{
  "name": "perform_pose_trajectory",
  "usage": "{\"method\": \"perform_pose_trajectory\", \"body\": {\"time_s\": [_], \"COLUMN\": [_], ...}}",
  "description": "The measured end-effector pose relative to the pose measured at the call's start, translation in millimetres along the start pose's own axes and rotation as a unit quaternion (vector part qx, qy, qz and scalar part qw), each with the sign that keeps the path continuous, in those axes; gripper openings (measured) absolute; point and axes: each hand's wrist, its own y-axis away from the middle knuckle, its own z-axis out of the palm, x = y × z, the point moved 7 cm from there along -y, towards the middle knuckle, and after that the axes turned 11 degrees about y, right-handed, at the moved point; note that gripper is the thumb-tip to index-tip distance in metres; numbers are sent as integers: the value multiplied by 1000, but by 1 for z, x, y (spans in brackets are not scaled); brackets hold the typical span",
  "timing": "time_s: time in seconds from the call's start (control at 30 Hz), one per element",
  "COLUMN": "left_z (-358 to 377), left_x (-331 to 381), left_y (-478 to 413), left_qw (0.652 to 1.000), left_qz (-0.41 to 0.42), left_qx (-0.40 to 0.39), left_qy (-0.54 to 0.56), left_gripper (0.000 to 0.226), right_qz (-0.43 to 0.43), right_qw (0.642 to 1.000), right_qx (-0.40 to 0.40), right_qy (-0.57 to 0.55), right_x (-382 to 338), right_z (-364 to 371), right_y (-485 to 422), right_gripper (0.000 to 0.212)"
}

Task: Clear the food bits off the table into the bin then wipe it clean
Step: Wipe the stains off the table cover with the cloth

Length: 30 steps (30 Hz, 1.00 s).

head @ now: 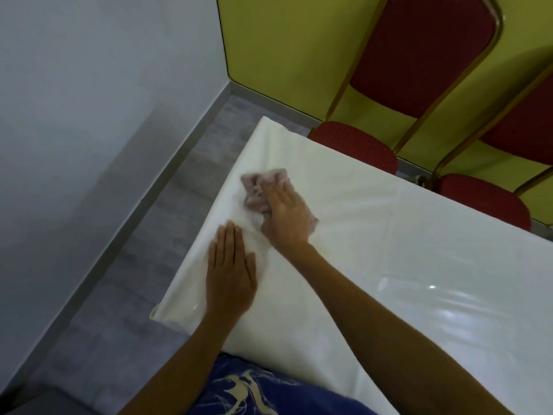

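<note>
Head view, looking down on the near-left end of a table (404,265) covered with a glossy white sheet. The right hand (285,218) lies palm-down on a crumpled pinkish cloth (258,190), fingers extended and close together, pressing it flat against the sheet rather than pinching it. Most of the cloth protrudes beyond the fingertips, toward the far-left corner of the table; a small fold shows past the outer edge of the hand, on the little-finger side. The part under the palm is hidden.

The left hand (230,271) rests just beside and nearer the viewer than the right hand, palm-down on the sheet close to the table's left edge. Its fingers are straight and together, thumb slightly out, holding nothing. It does not touch the cloth.

Both forearms are bare. A blue patterned garment (257,390) appears at the bottom edge. Beyond the working hand, across the table, stand two red upholstered chairs (419,55) with gold-coloured frames against a yellow-green wall (284,40).
</note>
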Motion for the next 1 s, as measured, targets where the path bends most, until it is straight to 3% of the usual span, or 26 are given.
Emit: {"method": "perform_pose_trajectory", "body": {"time_s": [0.07, 0.1, 0.27, 0.4, 0.47, 0.57, 0.63, 0.7, 0.8, 0.93, 1.0], "left_z": [0, 0, -2, 1, 2, 2, 0, 0, 2, 2, 1], "left_x": [-1, -1, 2, 3, 3, 3, 7, 14, 15, 4, 3], "left_y": [0, 0, 0, 0, 0, 0, -5, -15, -29, -28, -29], "left_qw": [1000, 1000, 999, 999, 999, 999, 999, 998, 996, 995, 995], "left_qz": [2, 3, 30, 34, 34, 20, 12, 32, 64, 90, 93], "left_qx": [1, 0, 0, 5, 3, -1, -4, -8, -17, -22, -15], "left_qy": [1, 11, 38, 35, 31, 28, 42, 54, 55, 33, 40], "left_gripper": [61, 61, 61, 61, 61, 60, 60, 59, 63, 62, 60], "right_qz": [-65, -58, 126, 303, 377, 444, 389, 277, 158, 128, 173], "right_qw": [998, 998, 989, 949, 922, 884, 899, 943, 986, 991, 983], "right_qx": [12, 22, 58, 77, 91, 118, 134, 84, 6, 16, 30], "right_qy": [5, 7, 49, 40, 11, -85, -149, -166, -59, 45, 59], "right_x": [6, 22, 139, 230, 246, 214, 162, 95, 22, 33, 78], "right_z": [-1, -7, -47, -90, -98, -97, -95, -82, -41, -32, -43], "right_y": [25, 30, 51, 91, 103, 102, 86, 70, 75, 94, 108], "right_gripper": [52, 52, 66, 79, 80, 68, 63, 54, 52, 54, 54]}}
